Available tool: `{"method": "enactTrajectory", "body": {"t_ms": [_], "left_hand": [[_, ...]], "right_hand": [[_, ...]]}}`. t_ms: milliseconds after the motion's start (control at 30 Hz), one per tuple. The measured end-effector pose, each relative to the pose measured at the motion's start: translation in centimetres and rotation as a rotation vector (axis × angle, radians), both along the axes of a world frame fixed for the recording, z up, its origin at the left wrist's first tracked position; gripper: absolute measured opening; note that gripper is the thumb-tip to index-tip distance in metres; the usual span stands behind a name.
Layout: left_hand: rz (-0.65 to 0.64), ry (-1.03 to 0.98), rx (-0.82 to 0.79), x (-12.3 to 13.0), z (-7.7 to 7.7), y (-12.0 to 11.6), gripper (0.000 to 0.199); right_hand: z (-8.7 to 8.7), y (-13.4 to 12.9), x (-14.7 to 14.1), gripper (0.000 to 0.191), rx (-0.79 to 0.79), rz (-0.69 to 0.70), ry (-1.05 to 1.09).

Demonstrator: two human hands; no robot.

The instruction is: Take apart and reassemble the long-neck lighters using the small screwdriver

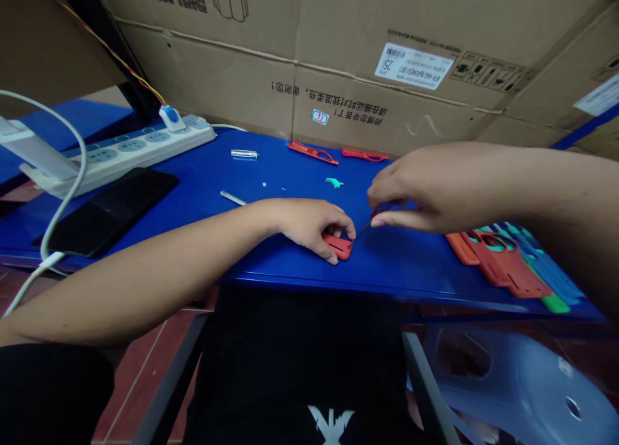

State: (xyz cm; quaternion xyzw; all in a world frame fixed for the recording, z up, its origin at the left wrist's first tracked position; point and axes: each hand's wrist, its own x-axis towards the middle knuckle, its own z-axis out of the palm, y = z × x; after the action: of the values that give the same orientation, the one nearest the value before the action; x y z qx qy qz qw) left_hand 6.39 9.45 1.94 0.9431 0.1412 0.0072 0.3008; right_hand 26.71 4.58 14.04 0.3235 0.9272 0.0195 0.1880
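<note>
My left hand (322, 229) is closed on a small red plastic piece (341, 247) near the table's front edge, its fingers over the far end. My right hand (394, 197) grips a screwdriver (365, 231), its handle mostly hidden by the fingers. The thin shaft slants down to the left, and its tip meets the right end of the red piece. Beyond the hands lie a small teal part (334, 183) and two long red plastic parts, one on the left (313, 152) and one on the right (364, 155).
On the blue table (290, 274), a black phone (113, 209) and a white power strip (130, 149) are at the left. Red, blue and green plastic pieces (507, 264) are piled at the right. A clear tube (244, 153) lies toward the back, before a large cardboard box (232, 77).
</note>
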Motion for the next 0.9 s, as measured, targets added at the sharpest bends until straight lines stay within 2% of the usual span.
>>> {"method": "enactTrajectory", "body": {"t_ms": [100,167,233,300,367,433,500,600,633,700,800,867,900], "left_hand": [[0.024,0.070,0.093,-0.7,0.9,0.0,0.070],[0.064,0.151,0.177,-1.1,1.3,0.1,0.063],[0.078,0.188,0.222,-1.4,1.5,0.4,0.047],[0.029,0.160,0.227,-1.5,1.6,0.6,0.034],[-0.040,0.092,0.235,-1.7,1.9,0.9,0.028],[-0.090,-0.003,0.293,-2.1,2.4,1.1,0.027],[-0.074,-0.097,0.431,-2.6,2.9,1.5,0.026],[0.037,-0.179,0.677,-3.5,3.5,2.1,0.026],[0.083,-0.191,0.742,-3.7,3.6,2.3,0.026],[0.183,-0.212,0.840,-4.0,3.4,2.6,0.026],[0.358,-0.345,0.910,-3.7,2.9,2.6,0.024],[0.580,-0.561,0.840,-3.3,2.5,2.6,0.026],[0.724,-0.660,0.721,-3.0,2.2,2.6,0.028]], "right_hand": [[-0.6,0.4,2.6,0.034,0.127,-0.059,0.165],[-2.7,0.6,3.8,0.035,0.288,-0.179,0.271],[-5.8,0.9,4.4,0.034,0.346,-0.280,0.376],[-8.8,1.3,4.3,0.034,0.316,-0.333,0.416],[-10.7,1.9,3.8,0.035,0.271,-0.337,0.398],[-11.1,2.4,3.0,0.036,0.240,-0.317,0.462],[-10.3,2.9,2.1,0.041,0.127,-0.286,0.658],[-9.0,3.5,-0.1,0.061,-0.187,-0.223,0.907],[-8.9,3.6,-1.0,0.069,-0.229,-0.201,0.942],[-9.2,3.9,-2.5,0.079,-0.121,-0.170,0.988],[-10.4,4.1,-3.6,0.077,0.124,-0.223,1.022],[-11.1,4.0,-3.2,0.076,0.202,-0.298,1.030],[-11.4,4.0,-2.9,0.073,0.225,-0.337,1.053]]}}
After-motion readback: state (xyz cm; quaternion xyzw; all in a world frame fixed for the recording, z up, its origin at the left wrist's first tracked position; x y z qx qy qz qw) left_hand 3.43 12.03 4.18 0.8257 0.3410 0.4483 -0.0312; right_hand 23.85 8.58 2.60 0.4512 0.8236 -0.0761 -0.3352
